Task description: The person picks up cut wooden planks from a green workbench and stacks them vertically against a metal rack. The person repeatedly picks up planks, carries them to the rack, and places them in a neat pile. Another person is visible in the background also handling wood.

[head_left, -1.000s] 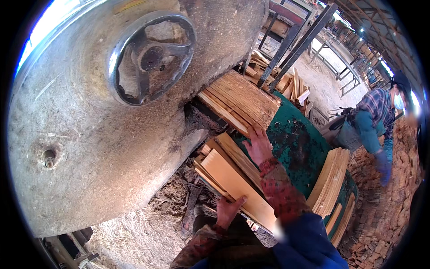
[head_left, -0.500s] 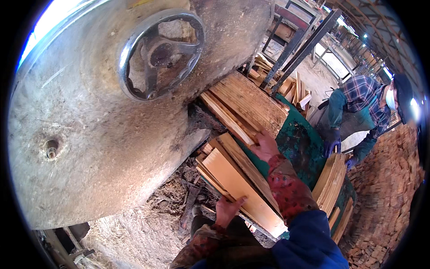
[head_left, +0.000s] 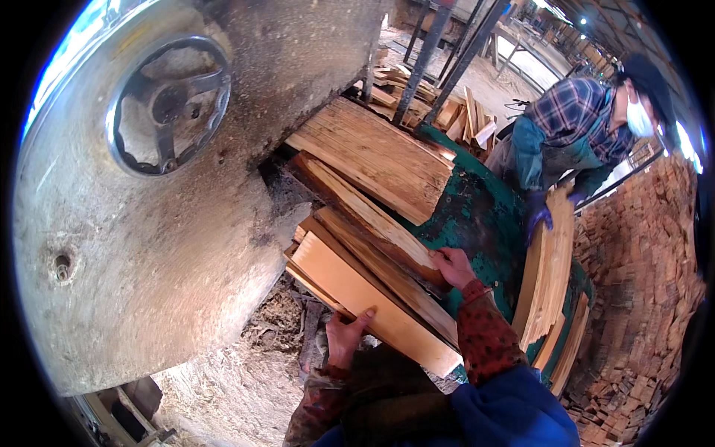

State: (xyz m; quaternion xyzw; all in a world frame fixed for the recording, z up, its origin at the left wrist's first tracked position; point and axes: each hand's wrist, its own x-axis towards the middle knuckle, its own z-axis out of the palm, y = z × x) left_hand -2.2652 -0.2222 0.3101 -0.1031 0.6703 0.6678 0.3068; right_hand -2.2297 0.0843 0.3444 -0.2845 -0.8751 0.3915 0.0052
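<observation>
My left hand is closed on the near edge of a smooth, pale board, its thumb on top and its fingers underneath. That board lies over a small stack of boards, beside a rougher brown plank. My right hand pinches the near end of a bark-edged board, thumb uppermost. This board lies at a slant between the stack and a wide rough plank farther off. Below the boards is a worn green tabletop.
A large dusty metal panel with a handwheel fills the left. At right, a masked co-worker in purple gloves handles upright-leaning planks. Behind them rises a big pile of cut wood. Scrap wood lies beyond the metal posts.
My right hand has drawn the bark-edged board toward me, away from the wide plank. My left hand stays on the pale board. The view has shifted, and the co-worker bends farther over the planks.
</observation>
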